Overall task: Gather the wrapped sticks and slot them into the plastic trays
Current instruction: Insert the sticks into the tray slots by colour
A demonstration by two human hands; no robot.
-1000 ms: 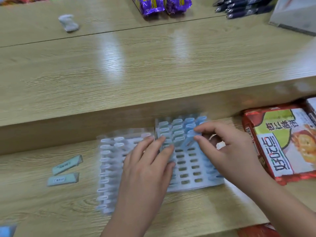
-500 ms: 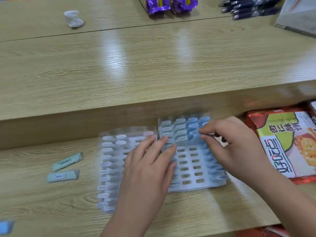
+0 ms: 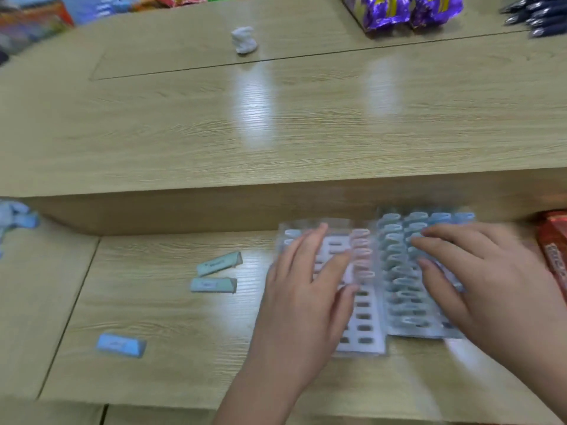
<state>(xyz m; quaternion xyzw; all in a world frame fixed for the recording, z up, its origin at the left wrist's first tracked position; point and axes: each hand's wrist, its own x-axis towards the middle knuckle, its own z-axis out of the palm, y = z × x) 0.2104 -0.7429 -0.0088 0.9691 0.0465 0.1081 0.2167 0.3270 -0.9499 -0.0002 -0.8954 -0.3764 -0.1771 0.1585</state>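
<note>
- The left hand [image 3: 306,289] lies flat on the left tray [image 3: 363,329] with straight, spread fingers; it grasps nothing and only presses the tray down.
- The right hand [image 3: 478,277] is spread over the right tray [image 3: 414,332], its extended fingers touching the tops of the seated sticks; the picture is blurred here, but I see nothing pinched in it.
- Both trays lie side by side, touching, on the lower desk [image 3: 153,317]; the right tray is nearly full of bluish sticks; the left tray carries a pink column [image 3: 362,256] and a few pale sticks at its far left corner — many of its slots are bare.
- Three sticks lie loose on the desk, left of the trays: the upper green stick [image 3: 219,263] and the lower green stick [image 3: 213,284] close together; the blue stick [image 3: 121,345] nearer to the person, well apart from both hands.
- In my judgement these sticks are light and small, with a smooth and probably slippery wrapper; it is best to pinch one by its long sides near the middle and lower it end-first.
- The trays look like thin plastic — likely to flex and slide, so one hand should hold them down.
- Further out: a red packet [image 3: 552,250] at the right; purple packets [image 3: 399,10], pens [image 3: 537,16] and a white crumpled thing [image 3: 244,39] on the raised desk [image 3: 276,118].
</note>
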